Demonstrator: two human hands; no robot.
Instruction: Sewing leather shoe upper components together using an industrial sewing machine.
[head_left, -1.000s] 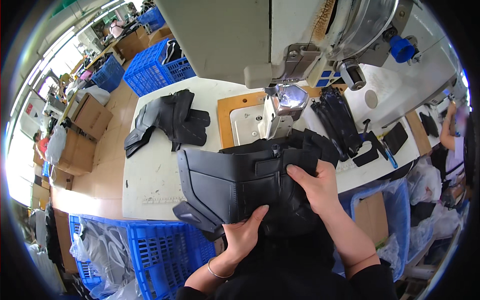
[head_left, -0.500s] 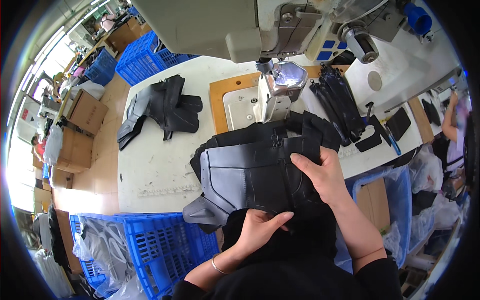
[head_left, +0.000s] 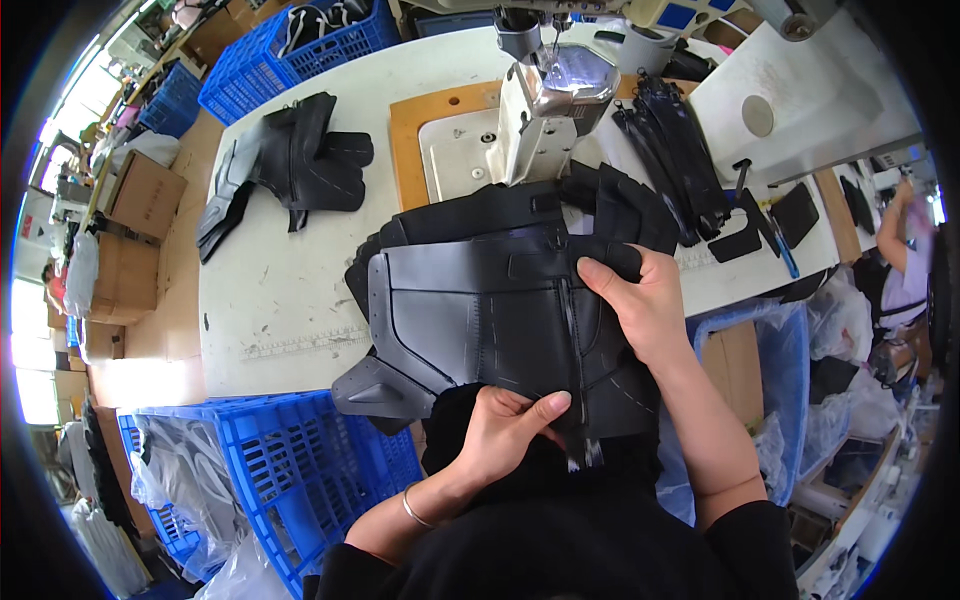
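Note:
Both hands hold a black boot upper point(head_left: 440, 320), laid out nearly flat at the table's near edge. It has a moulded panel at its left, dashed pale marks and a zipper point(head_left: 572, 340) running down it. My left hand point(head_left: 508, 430) pinches the lower edge near the zipper's bottom end, thumb on top and other fingers underneath. At the upper right edge, my right hand point(head_left: 640, 300) grips with its thumb on the face and its fingers hidden behind. More black pieces point(head_left: 490, 212) lie beyond it, below the sewing machine's post point(head_left: 545, 135).
Another black upper point(head_left: 290, 160) rests on the white table point(head_left: 285, 300) at left. Black zippers point(head_left: 670, 160) lie in a bundle right of the post, near a blue-handled tool point(head_left: 787, 258). Blue crates point(head_left: 290, 480) stand at near left and far left; a plastic-lined blue bin point(head_left: 790, 400) is at right.
The view has shifted, so the table and machine sit higher and further left. The upper's lower right part now lies spread flatter, with the zipper's whole length and lower end showing. Both hands keep their grip.

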